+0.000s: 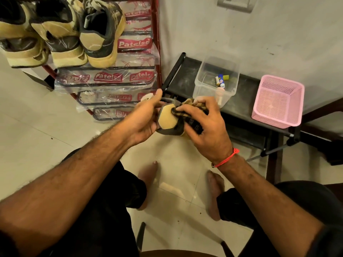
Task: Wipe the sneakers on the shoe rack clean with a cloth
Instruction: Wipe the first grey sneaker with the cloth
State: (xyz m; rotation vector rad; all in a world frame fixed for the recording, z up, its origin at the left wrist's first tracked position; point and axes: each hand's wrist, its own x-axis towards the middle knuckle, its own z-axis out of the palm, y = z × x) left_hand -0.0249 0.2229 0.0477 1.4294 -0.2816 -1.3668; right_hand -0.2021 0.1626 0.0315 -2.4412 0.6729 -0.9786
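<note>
My left hand (143, 116) grips a grey and tan sneaker (168, 119) by its heel collar, heel facing me, held in the air in front of my knees. My right hand (207, 125) presses a dark checked cloth (191, 115) against the sneaker's right side, fingers curled over the cloth. Three more tan and dark sneakers (61, 32) stand heel-out on the top shelf of the red shoe rack (156, 39) at the upper left. The toe of the held sneaker is hidden behind my right hand.
The rack's lower shelves are wrapped in printed plastic (107, 78). A black low bench (185, 75) along the wall carries a clear plastic box (217, 80) with small items and a pink mesh basket (278, 102). My bare feet rest on the tiled floor (27, 127).
</note>
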